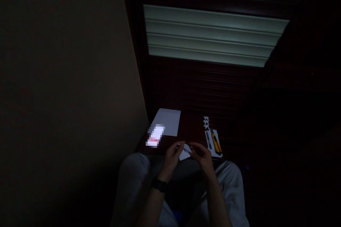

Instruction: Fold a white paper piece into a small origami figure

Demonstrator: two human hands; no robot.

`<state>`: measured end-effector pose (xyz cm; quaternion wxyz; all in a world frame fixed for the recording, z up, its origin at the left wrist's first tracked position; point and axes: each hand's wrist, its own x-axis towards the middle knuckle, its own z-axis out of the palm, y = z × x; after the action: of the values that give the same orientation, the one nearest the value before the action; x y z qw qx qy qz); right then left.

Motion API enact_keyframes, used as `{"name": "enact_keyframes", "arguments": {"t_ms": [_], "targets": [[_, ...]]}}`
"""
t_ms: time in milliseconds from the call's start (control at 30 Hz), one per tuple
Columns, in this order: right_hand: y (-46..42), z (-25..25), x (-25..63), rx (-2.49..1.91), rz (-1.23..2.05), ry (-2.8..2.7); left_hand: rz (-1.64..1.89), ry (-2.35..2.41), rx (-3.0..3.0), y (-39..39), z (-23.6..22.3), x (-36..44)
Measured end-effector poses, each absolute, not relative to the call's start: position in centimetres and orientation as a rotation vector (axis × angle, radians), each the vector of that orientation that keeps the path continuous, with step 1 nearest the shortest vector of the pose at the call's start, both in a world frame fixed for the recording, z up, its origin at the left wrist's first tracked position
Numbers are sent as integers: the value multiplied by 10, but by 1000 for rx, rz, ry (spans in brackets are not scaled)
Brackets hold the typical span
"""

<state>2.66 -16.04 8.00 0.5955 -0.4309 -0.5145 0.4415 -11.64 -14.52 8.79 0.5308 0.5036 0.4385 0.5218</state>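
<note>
In the dim head view both my hands meet over the near edge of a small dark table (191,127). My left hand (172,158), with a black watch on its wrist, pinches a small white piece of paper (184,154) and what looks like a thin pen. My right hand (204,156) grips the same paper from the right, fingers curled. The paper sits between the two hands, partly hidden by the fingers.
A white sheet (167,121) lies at the table's back left, with a blurred bright object (155,136) beside it. Small folded paper shapes (206,122) sit at the right, above a yellow utility knife (216,143) on paper. A wall stands left; my grey-trousered knees are below.
</note>
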Motion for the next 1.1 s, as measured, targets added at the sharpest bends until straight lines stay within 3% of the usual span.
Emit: {"name": "enact_keyframes", "arguments": {"t_ms": [433,1100], "targets": [[-163,80,42,-1079,953,-1482,1177,1051,1299,-145,89,-115],[-158,71,31,-1174,945,-1134,1145,930,1209,-147,94,-113]]}}
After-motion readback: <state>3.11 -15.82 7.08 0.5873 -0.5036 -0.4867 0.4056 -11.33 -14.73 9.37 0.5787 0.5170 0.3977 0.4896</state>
